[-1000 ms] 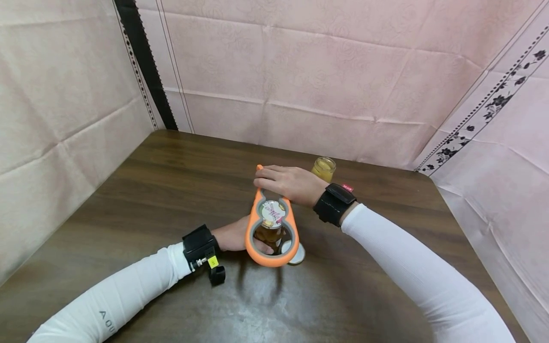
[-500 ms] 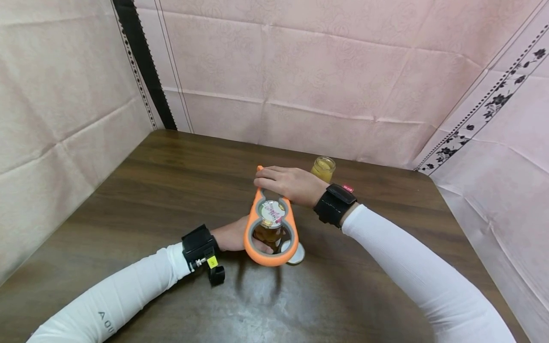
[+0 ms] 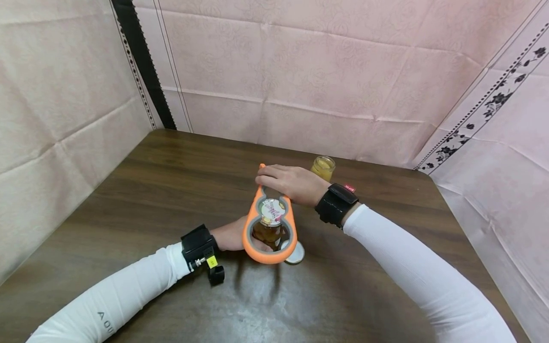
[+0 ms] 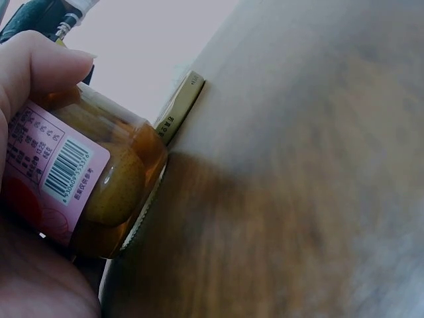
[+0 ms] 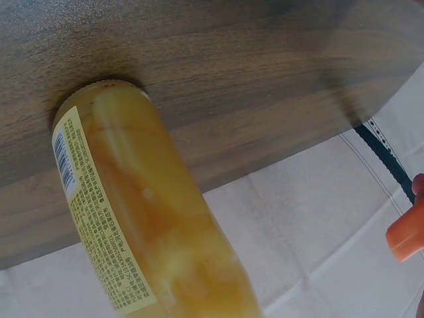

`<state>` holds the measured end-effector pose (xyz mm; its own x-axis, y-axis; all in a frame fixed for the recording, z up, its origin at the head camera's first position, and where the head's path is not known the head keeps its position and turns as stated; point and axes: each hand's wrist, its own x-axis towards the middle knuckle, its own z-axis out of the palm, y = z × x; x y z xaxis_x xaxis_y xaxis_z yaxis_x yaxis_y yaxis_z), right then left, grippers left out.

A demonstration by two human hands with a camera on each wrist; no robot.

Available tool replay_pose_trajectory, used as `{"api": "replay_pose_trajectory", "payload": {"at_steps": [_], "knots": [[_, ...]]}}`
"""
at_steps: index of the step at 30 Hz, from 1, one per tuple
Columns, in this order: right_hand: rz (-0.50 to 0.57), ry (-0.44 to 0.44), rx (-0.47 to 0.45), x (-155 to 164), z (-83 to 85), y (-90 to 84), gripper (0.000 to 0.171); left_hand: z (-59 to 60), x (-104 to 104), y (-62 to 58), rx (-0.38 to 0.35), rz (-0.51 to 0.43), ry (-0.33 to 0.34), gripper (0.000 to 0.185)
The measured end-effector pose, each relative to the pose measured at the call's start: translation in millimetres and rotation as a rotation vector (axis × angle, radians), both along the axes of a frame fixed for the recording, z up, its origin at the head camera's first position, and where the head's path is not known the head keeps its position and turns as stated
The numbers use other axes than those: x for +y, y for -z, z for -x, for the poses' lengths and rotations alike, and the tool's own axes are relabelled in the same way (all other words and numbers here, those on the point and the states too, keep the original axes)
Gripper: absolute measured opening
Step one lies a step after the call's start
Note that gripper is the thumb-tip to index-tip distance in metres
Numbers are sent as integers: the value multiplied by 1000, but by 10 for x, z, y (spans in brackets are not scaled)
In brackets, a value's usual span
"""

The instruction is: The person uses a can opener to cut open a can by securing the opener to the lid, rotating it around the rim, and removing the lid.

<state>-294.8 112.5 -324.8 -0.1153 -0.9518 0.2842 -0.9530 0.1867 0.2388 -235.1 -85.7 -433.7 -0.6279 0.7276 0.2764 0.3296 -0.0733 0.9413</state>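
Note:
My left hand (image 3: pixel 231 234) grips a glass jar of brown fruit (image 4: pixel 119 182) with a pink barcode label; its thumb curls over the side in the left wrist view. On top of this jar is a white printed lid (image 3: pixel 272 211), framed by the smaller ring of an orange and grey jar opener (image 3: pixel 269 258). My right hand (image 3: pixel 293 183) holds the opener's handle at the far end, fingers wrapped over it. The handle's orange tip (image 5: pixel 406 233) peeks in at the right of the right wrist view. The opener's larger ring points towards me.
A loose lid (image 3: pixel 297 254) lies on the table just right of the gripped jar. Behind my right wrist stands an uncovered jar of yellow fruit (image 3: pixel 323 168), large in the right wrist view. Pale pink cloth (image 3: pixel 300 71) hangs along the table's back and sides.
The opener has turned very slightly, its near end shifting left and away from me while my right hand edges right. My left hand stays in place on the jar.

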Motion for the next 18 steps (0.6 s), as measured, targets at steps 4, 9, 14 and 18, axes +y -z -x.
{"api": "replay_pose_trajectory", "payload": {"at_steps": [4,9,14,18], "knots": [[12,12,-18,8,-11,-5,38,16,45,-11,-32,-25,33,99],[27,48,-64,14,-33,-12,35,-19,40,-107,-36,-63,72,98],[8,91,-127,18,-57,-14,33,-100,9,-242,-68,-76,85,95],[19,100,-172,38,-65,-3,37,-61,34,-177,-36,-116,61,103]]}}
